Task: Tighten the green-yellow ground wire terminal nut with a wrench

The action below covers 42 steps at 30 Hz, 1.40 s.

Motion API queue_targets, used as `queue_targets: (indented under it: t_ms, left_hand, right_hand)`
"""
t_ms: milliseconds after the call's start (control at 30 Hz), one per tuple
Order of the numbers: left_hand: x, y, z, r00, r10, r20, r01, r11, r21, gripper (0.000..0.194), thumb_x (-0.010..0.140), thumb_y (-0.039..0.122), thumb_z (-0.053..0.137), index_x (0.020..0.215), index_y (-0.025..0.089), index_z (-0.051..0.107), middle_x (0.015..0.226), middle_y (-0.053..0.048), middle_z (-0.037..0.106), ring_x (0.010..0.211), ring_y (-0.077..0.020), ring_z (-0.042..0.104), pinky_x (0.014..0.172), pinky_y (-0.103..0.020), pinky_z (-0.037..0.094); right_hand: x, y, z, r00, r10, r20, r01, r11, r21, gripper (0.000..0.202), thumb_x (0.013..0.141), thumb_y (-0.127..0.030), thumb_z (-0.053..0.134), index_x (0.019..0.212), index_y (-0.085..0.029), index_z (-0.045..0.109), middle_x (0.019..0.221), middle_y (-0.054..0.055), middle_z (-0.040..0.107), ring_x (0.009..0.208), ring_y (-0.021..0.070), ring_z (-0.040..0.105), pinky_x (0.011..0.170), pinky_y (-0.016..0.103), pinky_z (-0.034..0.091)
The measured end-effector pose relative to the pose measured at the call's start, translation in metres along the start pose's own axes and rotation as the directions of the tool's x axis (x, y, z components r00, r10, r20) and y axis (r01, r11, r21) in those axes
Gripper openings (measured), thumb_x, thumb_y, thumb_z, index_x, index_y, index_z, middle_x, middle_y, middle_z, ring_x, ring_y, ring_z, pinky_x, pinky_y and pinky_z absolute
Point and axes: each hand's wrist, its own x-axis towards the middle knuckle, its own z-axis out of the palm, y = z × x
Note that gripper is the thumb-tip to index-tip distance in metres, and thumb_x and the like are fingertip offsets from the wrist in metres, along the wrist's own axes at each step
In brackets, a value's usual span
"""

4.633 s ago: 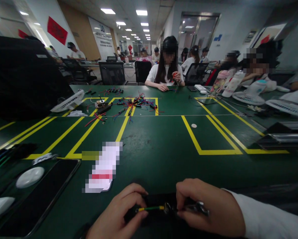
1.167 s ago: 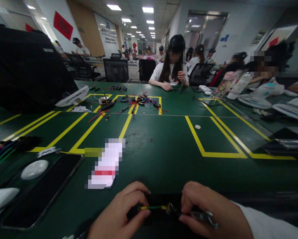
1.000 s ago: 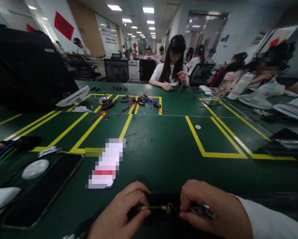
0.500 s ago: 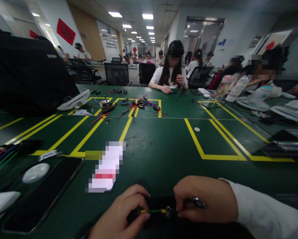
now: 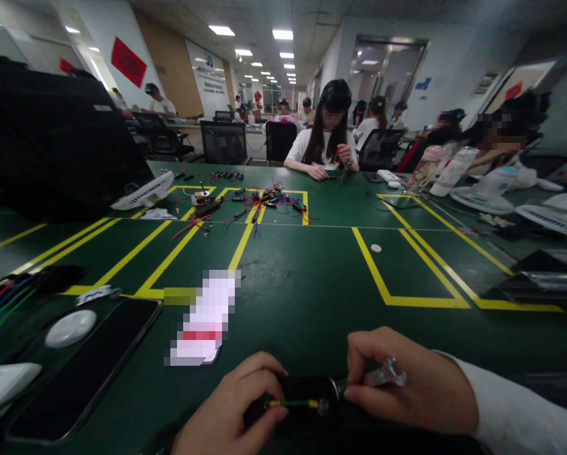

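Note:
Near the bottom edge, a short green and yellow wire (image 5: 296, 403) lies over a black object (image 5: 306, 385). My left hand (image 5: 245, 404) is closed on the wire's left end and the black object's edge, thumb and fingers pinched. A round metal piece (image 5: 323, 406) sits at the wire's right end. My right hand (image 5: 406, 379) pinches a metal wrench (image 5: 385, 373), whose open jaw points right; its other end is at the black object, close to the round metal piece.
A lit phone (image 5: 207, 316) and a dark phone (image 5: 88, 373) lie left. Farther back is a pile of small wired parts (image 5: 268, 199). A white ring (image 5: 376, 248) lies at centre right. Across the table sits a person (image 5: 328, 139).
My right hand has moved a little right and up with the wrench, showing more of the wrench and the round metal piece. My left hand has barely moved.

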Motion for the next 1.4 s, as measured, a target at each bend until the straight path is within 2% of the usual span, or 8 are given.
queue_targets:
  t_ms: [100,200,333,600,967,1133,1300,1400]
  left_hand:
    - [-0.001,0.001,-0.001,1.000,0.001,-0.002,-0.001,1.000,-0.017,0.012,0.083,0.009,0.054,0.087,0.021,0.055,0.109,-0.002,0.054,0.100,-0.0162,0.054,0.087,-0.025,0.044]
    - [-0.003,0.001,-0.002,1.000,0.011,-0.003,-0.011,1.000,-0.021,0.012,0.084,0.010,0.054,0.088,0.021,0.055,0.109,-0.002,0.054,0.100,-0.0160,0.054,0.086,-0.025,0.044]
    - [-0.002,-0.001,-0.001,1.000,0.013,-0.012,-0.014,1.000,-0.025,0.012,0.085,0.010,0.054,0.089,0.021,0.055,0.109,-0.002,0.054,0.101,-0.0165,0.054,0.087,-0.026,0.044]
    - [-0.003,-0.004,0.000,1.000,0.013,-0.017,-0.014,1.000,-0.025,0.012,0.084,0.010,0.054,0.088,0.021,0.055,0.109,-0.003,0.054,0.100,-0.0166,0.054,0.086,-0.026,0.044]
    - [-0.001,0.000,-0.002,1.000,0.030,0.003,-0.030,0.999,-0.031,0.013,0.083,0.009,0.055,0.087,0.021,0.056,0.108,-0.002,0.054,0.098,-0.0157,0.055,0.085,-0.025,0.045]
    - [-0.001,0.000,-0.002,0.999,0.041,0.001,-0.040,0.999,-0.033,0.013,0.083,0.010,0.055,0.089,0.021,0.058,0.108,-0.003,0.055,0.098,-0.0168,0.055,0.084,-0.026,0.045]
    - [-0.001,-0.002,-0.002,0.999,0.037,0.000,-0.037,0.999,-0.040,0.012,0.084,0.011,0.056,0.088,0.021,0.058,0.107,-0.002,0.054,0.097,-0.0156,0.056,0.083,-0.025,0.045]
    - [0.000,-0.003,-0.001,0.999,0.038,-0.005,-0.038,0.999,-0.038,0.013,0.083,0.009,0.056,0.088,0.021,0.058,0.108,-0.001,0.054,0.098,-0.0150,0.055,0.084,-0.024,0.045]
  right_hand:
    - [-0.014,-0.001,0.015,0.986,0.122,-0.115,-0.123,0.992,0.000,0.008,0.079,-0.019,0.063,0.075,-0.018,0.056,0.074,0.003,0.065,0.067,0.0175,0.059,0.058,0.026,0.046]
    - [-0.020,0.000,0.031,0.975,0.142,-0.170,-0.141,0.990,0.021,0.011,0.072,-0.015,0.066,0.072,-0.019,0.056,0.076,0.002,0.064,0.068,0.0177,0.060,0.061,0.027,0.046]
    - [-0.017,0.000,0.037,0.983,0.132,-0.130,-0.130,0.991,0.020,0.011,0.070,-0.013,0.067,0.075,-0.019,0.059,0.078,0.003,0.063,0.067,0.0169,0.059,0.058,0.025,0.045]
    - [-0.012,0.000,0.028,0.995,0.096,-0.023,-0.096,0.995,0.020,0.010,0.076,-0.013,0.064,0.083,-0.019,0.060,0.085,0.004,0.062,0.073,0.0178,0.060,0.065,0.027,0.047]
    - [0.009,0.001,-0.001,0.976,-0.151,0.156,0.149,0.989,0.025,0.012,0.073,-0.013,0.065,0.084,-0.019,0.064,0.076,0.001,0.065,0.078,0.0177,0.061,0.067,0.024,0.047]
    - [0.000,0.001,0.004,0.987,-0.119,0.108,0.117,0.993,0.025,0.015,0.073,-0.011,0.064,0.085,-0.020,0.061,0.082,0.001,0.064,0.076,0.0165,0.059,0.065,0.024,0.046]
    - [-0.020,0.002,0.017,0.991,0.101,-0.086,-0.091,0.989,0.113,0.013,0.078,-0.014,0.065,0.085,-0.023,0.059,0.082,-0.002,0.063,0.075,0.0165,0.059,0.066,0.026,0.046]
    - [-0.028,0.004,0.029,0.983,0.126,-0.134,-0.109,0.986,0.129,0.010,0.080,-0.014,0.063,0.084,-0.022,0.058,0.085,0.001,0.062,0.076,0.0177,0.060,0.067,0.027,0.047]
